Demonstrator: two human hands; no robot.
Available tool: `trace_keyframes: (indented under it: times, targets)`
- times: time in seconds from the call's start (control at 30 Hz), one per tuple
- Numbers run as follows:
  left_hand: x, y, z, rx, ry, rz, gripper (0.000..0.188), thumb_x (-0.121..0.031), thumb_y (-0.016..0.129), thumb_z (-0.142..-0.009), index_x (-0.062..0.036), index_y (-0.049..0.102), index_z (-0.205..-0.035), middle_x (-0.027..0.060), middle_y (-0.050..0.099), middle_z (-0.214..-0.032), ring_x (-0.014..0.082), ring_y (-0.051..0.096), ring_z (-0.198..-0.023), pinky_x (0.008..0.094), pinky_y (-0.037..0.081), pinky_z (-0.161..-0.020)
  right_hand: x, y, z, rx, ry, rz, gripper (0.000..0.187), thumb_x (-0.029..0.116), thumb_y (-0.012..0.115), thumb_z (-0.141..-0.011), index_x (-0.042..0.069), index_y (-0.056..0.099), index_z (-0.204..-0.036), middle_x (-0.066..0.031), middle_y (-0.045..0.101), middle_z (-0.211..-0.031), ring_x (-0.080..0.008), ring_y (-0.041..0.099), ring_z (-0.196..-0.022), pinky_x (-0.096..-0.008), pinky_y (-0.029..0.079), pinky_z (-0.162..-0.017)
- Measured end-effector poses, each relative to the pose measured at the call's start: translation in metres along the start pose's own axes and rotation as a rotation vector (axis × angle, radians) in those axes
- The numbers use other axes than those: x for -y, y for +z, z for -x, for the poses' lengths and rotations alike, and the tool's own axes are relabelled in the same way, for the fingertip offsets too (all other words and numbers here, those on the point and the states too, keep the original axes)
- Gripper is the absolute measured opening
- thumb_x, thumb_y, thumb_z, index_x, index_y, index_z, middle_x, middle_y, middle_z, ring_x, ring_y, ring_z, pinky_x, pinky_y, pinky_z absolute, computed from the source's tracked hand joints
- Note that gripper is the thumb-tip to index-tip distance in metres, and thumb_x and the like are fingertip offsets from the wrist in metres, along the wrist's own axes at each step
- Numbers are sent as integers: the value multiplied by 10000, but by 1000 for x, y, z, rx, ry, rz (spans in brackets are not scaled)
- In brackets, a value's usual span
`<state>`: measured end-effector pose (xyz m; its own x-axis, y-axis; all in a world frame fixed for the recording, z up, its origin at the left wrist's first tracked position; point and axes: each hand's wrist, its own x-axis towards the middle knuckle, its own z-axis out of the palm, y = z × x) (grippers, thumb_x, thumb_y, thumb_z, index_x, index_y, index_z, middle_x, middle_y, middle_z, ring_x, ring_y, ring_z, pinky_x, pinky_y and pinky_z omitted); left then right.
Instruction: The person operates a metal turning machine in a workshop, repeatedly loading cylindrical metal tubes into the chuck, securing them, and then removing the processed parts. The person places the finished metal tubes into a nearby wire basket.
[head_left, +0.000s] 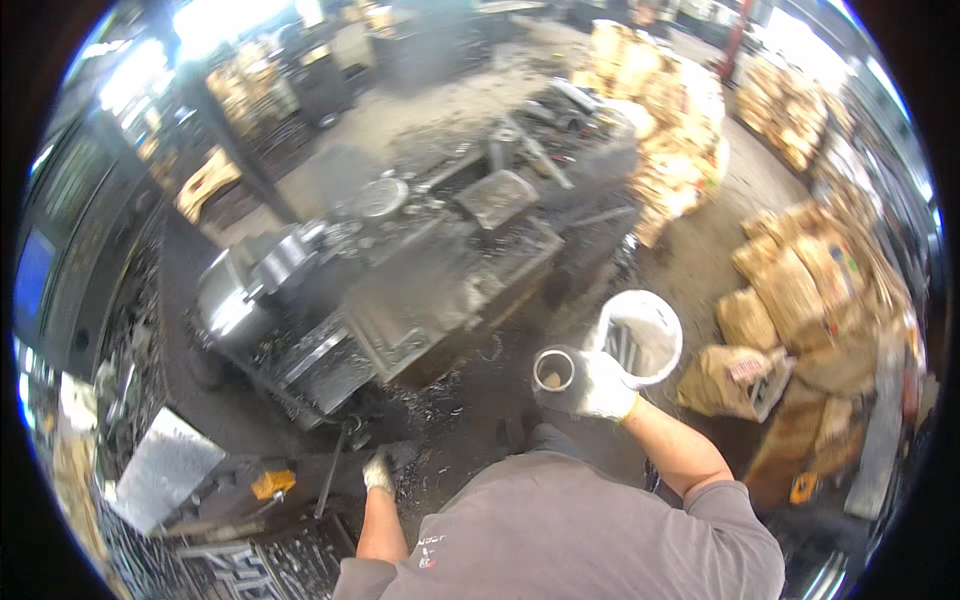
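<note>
Head view: right hand (600, 385) grips a metal tube (555, 370) (beside brown sacks (800, 290)); left hand (378, 472) seemingly closed, contents unclear.

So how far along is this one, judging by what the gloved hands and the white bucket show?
Looks mid-job. Done: the white bucket already holds some pieces, though what kind is unclear. In hand: the right hand has a grip on a short metal tube close beside that bucket, while the left hand is low by a dark rod. Left: the tube is not yet in the bucket; further stock cannot be judged.
</note>
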<state>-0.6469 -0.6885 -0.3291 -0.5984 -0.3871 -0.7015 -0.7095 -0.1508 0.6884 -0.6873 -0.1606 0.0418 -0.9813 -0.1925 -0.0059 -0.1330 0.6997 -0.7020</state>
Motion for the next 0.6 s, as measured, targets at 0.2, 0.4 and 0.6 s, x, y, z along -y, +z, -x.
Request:
trace_keyframes:
  times: [0.2,0.4,0.6]
  targets:
    - [55,-87,86,-1196,-86,-750,388,-206,392,-1154,-33,549,-1464,236,675,-1355,428,676,-1250,462,626,-999,0,33,-182,-97,-370,-101,501,386,910,-790,84,735,-1150,-183,781,-961,-400,767,-890,-461,619,-769]
    - [-83,-66,150,-1497,345,-185,492,-428,566,-1101,-12,656,-1347,300,651,-1329,503,659,-1160,573,536,-966,-11,37,-268,115,-386,-179,553,438,914,-804,93,731,-1195,-199,775,-981,-433,762,-903,-478,624,-763]
    - [-81,-97,130,-1434,506,-280,405,-353,589,-1094,-1,674,-1275,287,715,-1151,487,692,-1098,527,542,-938,-7,-57,-310,556,-588,238,478,353,894,-807,115,790,-1209,-174,803,-992,-384,781,-853,-436,636,-749]
